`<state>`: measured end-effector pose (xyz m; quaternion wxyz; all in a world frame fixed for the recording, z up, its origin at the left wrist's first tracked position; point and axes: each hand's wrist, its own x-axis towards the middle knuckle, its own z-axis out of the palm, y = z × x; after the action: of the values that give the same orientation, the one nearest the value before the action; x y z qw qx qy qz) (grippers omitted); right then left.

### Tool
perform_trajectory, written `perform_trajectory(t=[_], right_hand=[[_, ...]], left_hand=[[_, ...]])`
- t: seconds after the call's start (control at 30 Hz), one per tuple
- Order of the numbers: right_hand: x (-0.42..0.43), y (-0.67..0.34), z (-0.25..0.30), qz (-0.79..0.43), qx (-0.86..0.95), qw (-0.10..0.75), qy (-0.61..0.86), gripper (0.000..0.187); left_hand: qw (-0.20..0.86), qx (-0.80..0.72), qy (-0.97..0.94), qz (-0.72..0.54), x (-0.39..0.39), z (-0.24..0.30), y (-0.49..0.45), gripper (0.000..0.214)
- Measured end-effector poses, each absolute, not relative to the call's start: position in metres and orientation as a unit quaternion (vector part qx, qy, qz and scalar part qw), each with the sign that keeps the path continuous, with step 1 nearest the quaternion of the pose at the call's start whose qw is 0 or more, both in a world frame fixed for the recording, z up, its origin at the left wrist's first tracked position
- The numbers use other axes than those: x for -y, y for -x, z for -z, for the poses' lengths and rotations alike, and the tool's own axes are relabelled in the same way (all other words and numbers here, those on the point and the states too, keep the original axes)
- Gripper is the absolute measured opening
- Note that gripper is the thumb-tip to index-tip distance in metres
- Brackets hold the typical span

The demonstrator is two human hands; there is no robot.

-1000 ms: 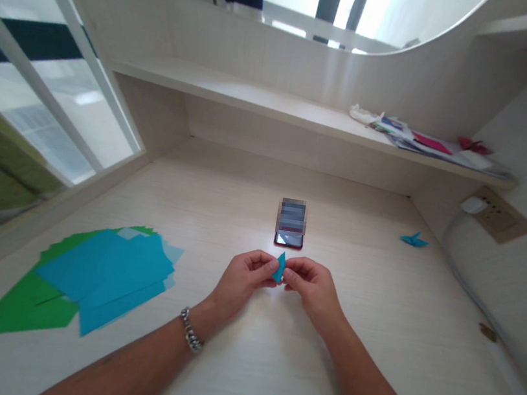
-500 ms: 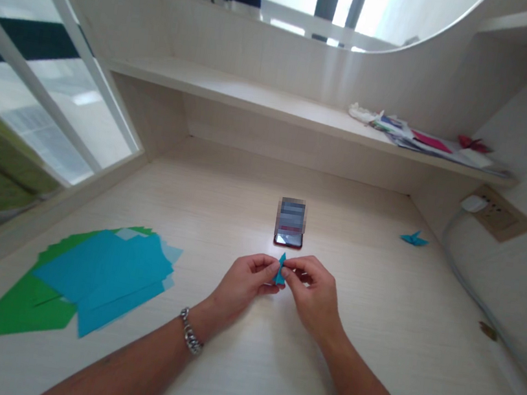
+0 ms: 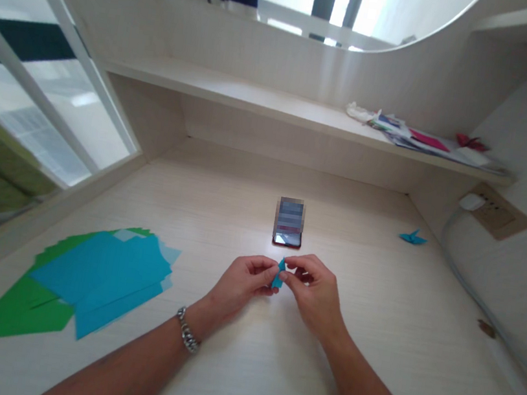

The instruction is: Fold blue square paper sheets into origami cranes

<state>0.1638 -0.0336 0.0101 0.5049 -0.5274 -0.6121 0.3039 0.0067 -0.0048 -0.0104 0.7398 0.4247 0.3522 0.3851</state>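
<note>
Between my two hands is a small piece of folded blue paper (image 3: pixel 279 274), held upright above the desk with its narrow tip pointing away from me. My left hand (image 3: pixel 246 281) pinches its left side between thumb and fingers; a silver chain bracelet (image 3: pixel 188 331) circles that wrist. From the right, my right hand (image 3: pixel 316 291) grips the same paper, thumb low and index finger near the tip. The fingertips cover part of the folds. Just beyond the hands lies a phone (image 3: pixel 289 223), its screen partly blurred out.
Loose blue sheets (image 3: pixel 110 274) overlap green sheets (image 3: pixel 7 312) on the left. At the far right sit a folded blue paper crane (image 3: pixel 413 237) and a grey cable (image 3: pixel 459 271) running from a wall socket (image 3: pixel 501 214). A shelf (image 3: pixel 239 93) with papers (image 3: pixel 413 140) crosses the back.
My right fingers have shifted on the folded paper, the index finger now nearer its tip. The paper has turned and tilted slightly. The whole view has moved a little.
</note>
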Motion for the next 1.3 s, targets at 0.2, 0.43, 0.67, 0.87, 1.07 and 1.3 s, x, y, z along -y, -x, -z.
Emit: perform_trajectory(t=[0.2,0.43,0.67,0.87,1.07,1.3], right_hand=[[0.0322,-0.1662,-0.0084,-0.324,0.610,0.493,0.529,0.013],[0.0323,-0.1680,-0.0066,-0.282,0.629,0.493,0.531,0.007],[0.0342,-0.1687,-0.0132,-0.226,0.679,0.473,0.513,0.005],[0.0344,-0.1690,-0.0123,-0.177,0.716,0.462,0.493,0.011],[0.0355,-0.1684,-0.0079,-0.150,0.726,0.454,0.494,0.012],[0.0397,-0.1637,-0.0072,-0.098,0.744,0.431,0.501,0.018]], left_hand=[[0.725,-0.360,-0.455,-0.371,0.0027,0.0131,-0.0047,0.026],[0.731,-0.358,-0.449,-0.369,0.0030,0.0128,-0.0038,0.026],[0.750,-0.345,-0.423,-0.373,0.0040,0.0077,-0.0028,0.022],[0.733,-0.345,-0.444,-0.383,0.0024,0.0109,-0.0029,0.021],[0.709,-0.348,-0.473,-0.390,0.0017,0.0084,-0.0034,0.027],[0.702,-0.333,-0.452,-0.439,0.0024,0.0099,-0.0059,0.021]])
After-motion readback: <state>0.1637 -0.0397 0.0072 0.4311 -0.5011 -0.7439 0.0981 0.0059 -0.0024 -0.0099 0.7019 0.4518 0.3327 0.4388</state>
